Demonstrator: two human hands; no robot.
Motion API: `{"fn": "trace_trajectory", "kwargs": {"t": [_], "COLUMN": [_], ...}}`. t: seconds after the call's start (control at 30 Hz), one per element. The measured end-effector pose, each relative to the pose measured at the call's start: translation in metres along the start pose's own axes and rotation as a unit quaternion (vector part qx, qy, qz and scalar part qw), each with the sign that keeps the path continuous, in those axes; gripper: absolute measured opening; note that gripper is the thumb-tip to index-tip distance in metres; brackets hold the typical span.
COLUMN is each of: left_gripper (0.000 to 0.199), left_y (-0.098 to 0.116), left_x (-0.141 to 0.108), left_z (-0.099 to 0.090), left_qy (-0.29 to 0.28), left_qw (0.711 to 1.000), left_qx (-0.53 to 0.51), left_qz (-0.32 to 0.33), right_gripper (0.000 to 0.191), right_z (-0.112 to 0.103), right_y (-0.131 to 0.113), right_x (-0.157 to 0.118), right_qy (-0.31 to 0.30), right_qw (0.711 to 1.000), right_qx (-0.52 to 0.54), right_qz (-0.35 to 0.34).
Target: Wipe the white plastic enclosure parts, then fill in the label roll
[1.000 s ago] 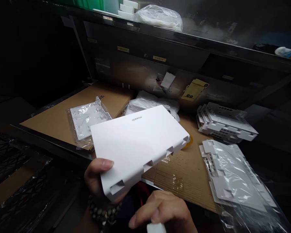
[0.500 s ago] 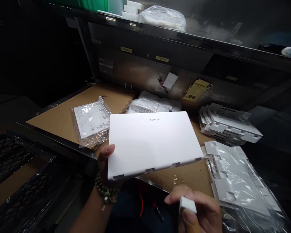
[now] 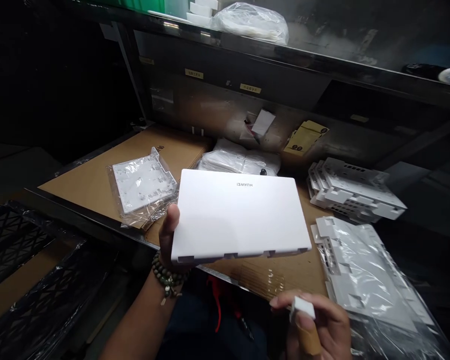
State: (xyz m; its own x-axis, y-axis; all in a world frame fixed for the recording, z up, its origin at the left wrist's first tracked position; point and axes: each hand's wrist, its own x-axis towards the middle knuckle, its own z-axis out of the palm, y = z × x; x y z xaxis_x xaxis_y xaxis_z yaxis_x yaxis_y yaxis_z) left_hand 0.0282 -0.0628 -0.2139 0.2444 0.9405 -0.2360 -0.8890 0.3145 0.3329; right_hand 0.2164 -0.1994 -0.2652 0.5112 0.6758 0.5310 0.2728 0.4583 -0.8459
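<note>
A white rectangular cover (image 3: 240, 220) with grey HUAWEI lettering upside down is held up over the bench. My left hand (image 3: 169, 230), with beads at the wrist, grips its left edge, thumb on the near face and the other fingers hidden behind. Lower right, my right hand (image 3: 315, 325) pinches a small white block (image 3: 303, 307) between thumb and fingers, apart from the cover. The thumb has a tan wrap. Left of the cover, a bagged white plastic part (image 3: 142, 182) lies on cardboard (image 3: 82, 175).
Bagged white parts (image 3: 367, 275) lie at the right, with stacked white housings (image 3: 356, 187) behind them. Clear bags (image 3: 240, 159) sit behind the cover. A shelf edge (image 3: 303, 52) crosses above. Black crates (image 3: 18, 250) stand lower left. A red-handled tool (image 3: 217, 305) is below the bench edge.
The cover has shifted slightly right and its lower edge sits more level. My left hand moved up a little with it. My right hand moved slightly right with the white block.
</note>
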Motion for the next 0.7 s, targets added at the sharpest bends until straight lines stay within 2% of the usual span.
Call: {"fn": "trace_trajectory", "kwargs": {"t": [0.1, 0.17, 0.23, 0.3, 0.37, 0.43, 0.57, 0.7], "left_gripper": [0.056, 0.052, 0.049, 0.049, 0.049, 0.05, 0.051, 0.049], "left_y": [-0.005, -0.009, -0.012, -0.015, -0.018, -0.02, -0.024, -0.024], "left_x": [0.002, 0.003, 0.003, 0.001, -0.001, -0.004, -0.007, -0.008], "left_z": [0.007, 0.012, 0.016, 0.019, 0.021, 0.022, 0.026, 0.032], "left_qy": [-0.018, -0.001, 0.032, 0.056, 0.063, 0.062, 0.063, 0.086], "left_qw": [1.0, 0.999, 0.996, 0.993, 0.991, 0.99, 0.99, 0.991], "left_qx": [0.003, -0.001, -0.014, -0.026, -0.031, -0.035, -0.047, -0.055], "left_qz": [-0.021, -0.05, -0.083, -0.103, -0.116, -0.123, -0.118, -0.087], "right_gripper": [0.013, 0.018, 0.022, 0.026, 0.027, 0.026, 0.027, 0.026], "right_z": [0.006, 0.015, 0.027, 0.041, 0.054, 0.066, 0.086, 0.094], "right_y": [0.002, 0.001, -0.004, -0.011, -0.019, -0.027, -0.035, -0.036], "right_x": [0.003, 0.007, 0.013, 0.022, 0.029, 0.032, 0.029, 0.023], "right_qy": [-0.027, -0.07, -0.127, -0.176, -0.178, -0.162, -0.164, -0.173], "right_qw": [0.999, 0.996, 0.991, 0.981, 0.973, 0.968, 0.964, 0.961], "right_qx": [0.003, -0.021, -0.042, -0.057, -0.086, -0.114, -0.113, -0.111], "right_qz": [0.025, 0.044, 0.01, -0.061, -0.122, -0.154, -0.178, -0.185]}}
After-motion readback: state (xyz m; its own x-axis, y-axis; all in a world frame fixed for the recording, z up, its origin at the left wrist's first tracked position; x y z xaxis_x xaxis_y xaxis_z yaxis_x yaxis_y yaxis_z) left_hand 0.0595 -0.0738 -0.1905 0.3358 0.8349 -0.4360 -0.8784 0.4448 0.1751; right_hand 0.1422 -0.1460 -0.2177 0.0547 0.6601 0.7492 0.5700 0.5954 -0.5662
